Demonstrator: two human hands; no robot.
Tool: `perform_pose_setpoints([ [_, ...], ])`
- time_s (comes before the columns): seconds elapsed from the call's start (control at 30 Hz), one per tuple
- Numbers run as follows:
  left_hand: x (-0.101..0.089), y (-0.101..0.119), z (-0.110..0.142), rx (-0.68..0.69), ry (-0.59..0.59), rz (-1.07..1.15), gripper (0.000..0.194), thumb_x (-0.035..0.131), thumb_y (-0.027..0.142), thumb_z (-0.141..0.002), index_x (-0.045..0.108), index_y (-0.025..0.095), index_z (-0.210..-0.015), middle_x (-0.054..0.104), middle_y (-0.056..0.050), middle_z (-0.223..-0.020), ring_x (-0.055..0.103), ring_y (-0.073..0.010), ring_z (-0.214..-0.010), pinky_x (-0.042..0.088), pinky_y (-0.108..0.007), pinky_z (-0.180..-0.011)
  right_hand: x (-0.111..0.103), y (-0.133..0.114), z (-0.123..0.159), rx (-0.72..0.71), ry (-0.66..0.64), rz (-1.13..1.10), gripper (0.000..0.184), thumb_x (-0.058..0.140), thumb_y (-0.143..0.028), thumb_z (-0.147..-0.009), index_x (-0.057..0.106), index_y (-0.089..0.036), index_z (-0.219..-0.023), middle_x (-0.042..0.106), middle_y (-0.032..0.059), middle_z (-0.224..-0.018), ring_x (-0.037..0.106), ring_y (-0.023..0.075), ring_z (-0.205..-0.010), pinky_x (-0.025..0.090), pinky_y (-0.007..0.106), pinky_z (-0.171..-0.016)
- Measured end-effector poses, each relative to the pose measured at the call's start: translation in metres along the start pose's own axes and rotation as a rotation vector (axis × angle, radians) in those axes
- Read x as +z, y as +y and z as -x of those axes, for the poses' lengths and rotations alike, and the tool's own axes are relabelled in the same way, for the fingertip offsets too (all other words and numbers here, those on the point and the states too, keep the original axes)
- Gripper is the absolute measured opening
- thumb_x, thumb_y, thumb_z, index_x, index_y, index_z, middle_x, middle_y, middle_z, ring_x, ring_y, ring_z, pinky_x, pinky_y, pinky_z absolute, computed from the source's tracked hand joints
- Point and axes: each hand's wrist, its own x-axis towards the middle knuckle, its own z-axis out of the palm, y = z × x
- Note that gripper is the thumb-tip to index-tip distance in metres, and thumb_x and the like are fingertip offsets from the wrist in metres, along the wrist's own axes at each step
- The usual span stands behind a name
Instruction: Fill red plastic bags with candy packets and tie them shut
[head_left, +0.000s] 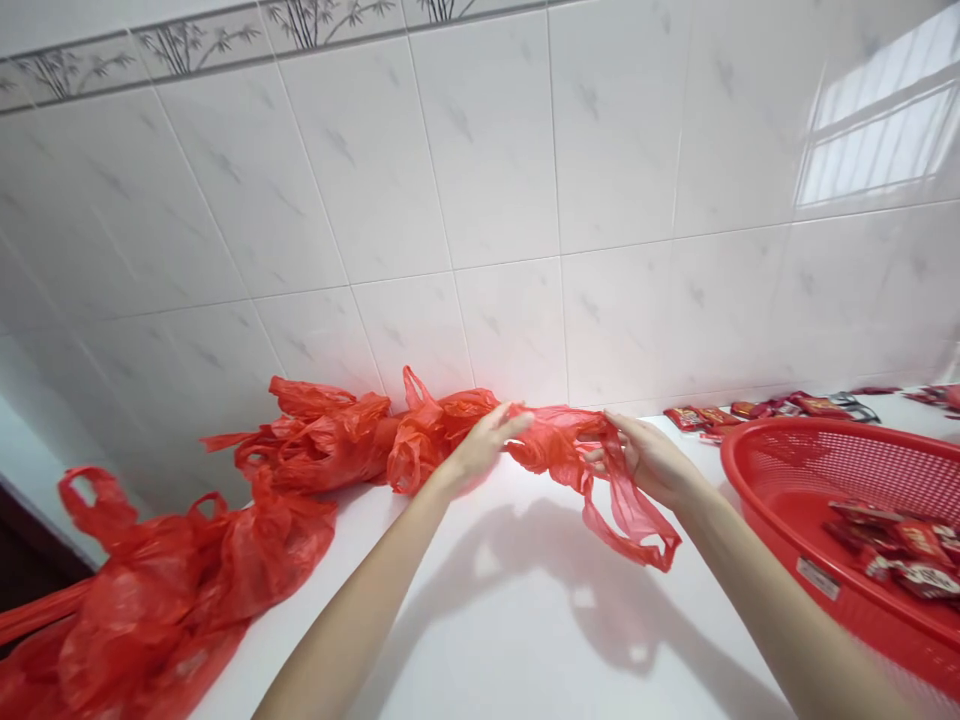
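Note:
A crumpled red plastic bag (551,440) is stretched between my two hands, above the white table. My left hand (487,440) grips its left end, with the thumb pointing right. My right hand (637,455) has hold of the other end, the fingers partly behind the thin plastic. One handle loop (634,510) of the bag hangs below my right hand. Just left of my left hand lies a row of bunched red plastic bags (337,440) along the wall.
A larger heap of red bags (157,590) covers the table's left side. On the right stands a red mesh basket (780,500) holding small red packets (907,545). More packets (750,412) lie along the wall behind it. The tiled wall (502,180) bounds the white tabletop (525,640).

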Motion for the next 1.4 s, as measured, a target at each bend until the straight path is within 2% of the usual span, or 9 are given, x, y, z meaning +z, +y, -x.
perform_pose_setpoints([
  [0.17, 0.026, 0.014, 0.011, 0.032, 0.111, 0.092, 0.029, 0.076, 0.026, -0.068, 0.074, 0.016, -0.095, 0.075, -0.010, -0.097, 0.070, -0.0264, -0.097, 0.054, -0.036, -0.088, 0.005, -0.013, 0.013, -0.057, -0.074, 0.158, 0.043, 0.082, -0.051, -0.072, 0.064, -0.016, -0.088, 0.073, 0.0083, -0.091, 0.069, 0.0189, -0.070, 0.056, 0.031, -0.066],
  [0.37, 0.018, 0.005, 0.013, -0.104, 0.241, 0.413, 0.023, 0.066, 0.028, -0.067, 0.067, 0.015, -0.085, 0.070, -0.002, -0.073, 0.066, -0.0158, -0.067, 0.052, -0.026, -0.064, -0.012, -0.030, 0.014, -0.246, 0.238, 0.422, 0.064, 0.083, -0.059, -0.064, 0.062, -0.017, -0.109, 0.074, 0.0095, -0.096, 0.070, 0.0241, -0.089, 0.055, 0.035, -0.078],
  [0.5, 0.019, 0.004, 0.021, -0.161, 0.257, 0.511, 0.021, 0.068, 0.029, -0.064, 0.063, 0.017, -0.080, 0.071, -0.003, -0.075, 0.067, -0.0167, -0.069, 0.052, -0.027, -0.063, -0.010, -0.031, 0.015, -0.178, 0.292, 0.474, 0.075, 0.076, -0.063, -0.070, 0.054, -0.018, -0.126, 0.070, 0.0158, -0.118, 0.070, 0.0269, -0.097, 0.056, 0.034, -0.074],
  [0.7, 0.029, 0.003, 0.025, -0.239, 0.212, 0.661, 0.025, 0.067, 0.025, -0.063, 0.068, 0.016, -0.086, 0.075, -0.008, -0.083, 0.068, -0.0197, -0.071, 0.053, -0.031, -0.062, 0.010, -0.019, 0.020, -0.042, 0.165, 0.611, 0.077, 0.079, -0.036, -0.069, 0.045, -0.019, -0.135, 0.073, 0.0110, -0.107, 0.072, 0.0227, -0.079, 0.054, 0.028, -0.059],
  [0.8, 0.025, 0.004, 0.024, -0.210, 0.304, 0.668, 0.024, 0.070, 0.023, -0.059, 0.067, 0.016, -0.081, 0.074, -0.005, -0.076, 0.067, -0.0183, -0.067, 0.051, -0.028, -0.060, 0.009, -0.013, 0.015, -0.088, 0.185, 0.615, 0.060, 0.066, -0.017, -0.067, 0.052, -0.018, -0.125, 0.073, 0.0046, -0.091, 0.070, 0.0196, -0.072, 0.052, 0.025, -0.058],
  [0.93, 0.006, 0.005, 0.019, -0.127, 0.466, 0.686, 0.022, 0.070, 0.026, -0.057, 0.063, 0.018, -0.076, 0.072, -0.001, -0.074, 0.069, -0.0174, -0.075, 0.053, -0.027, -0.070, -0.003, -0.010, 0.008, -0.087, 0.269, 0.902, 0.067, 0.053, -0.004, -0.060, 0.055, -0.020, -0.125, 0.067, 0.0003, -0.080, 0.066, 0.0183, -0.071, 0.048, 0.023, -0.055],
  [1.17, -0.012, 0.016, 0.029, 0.050, 0.534, 0.332, 0.035, 0.066, 0.028, -0.061, 0.068, 0.018, -0.095, 0.074, -0.005, -0.090, 0.069, -0.0246, -0.097, 0.054, -0.036, -0.087, -0.004, -0.021, 0.012, -0.035, 0.321, 1.029, 0.060, 0.053, -0.003, -0.061, 0.062, -0.018, -0.119, 0.063, 0.0007, -0.076, 0.059, 0.0152, -0.060, 0.041, 0.021, -0.044],
  [1.3, -0.004, 0.036, 0.048, 0.393, 0.659, -0.103, 0.037, 0.063, 0.021, -0.069, 0.068, 0.022, -0.105, 0.071, -0.005, -0.114, 0.064, -0.0249, -0.113, 0.047, -0.041, -0.105, -0.003, -0.023, 0.015, -0.008, 0.221, 0.880, 0.045, 0.054, -0.010, -0.063, 0.065, -0.018, -0.106, 0.064, 0.0001, -0.068, 0.056, 0.0144, -0.050, 0.035, 0.020, -0.037],
  [1.4, 0.006, 0.052, 0.060, 0.595, 0.515, -0.427, 0.021, 0.059, 0.020, -0.076, 0.072, 0.023, -0.091, 0.074, -0.003, -0.104, 0.065, -0.0250, -0.106, 0.042, -0.044, -0.110, -0.003, -0.022, 0.016, -0.020, 0.166, 0.814, 0.039, 0.054, -0.012, -0.062, 0.066, -0.018, -0.099, 0.064, 0.0002, -0.065, 0.057, 0.0139, -0.051, 0.033, 0.019, -0.037],
])
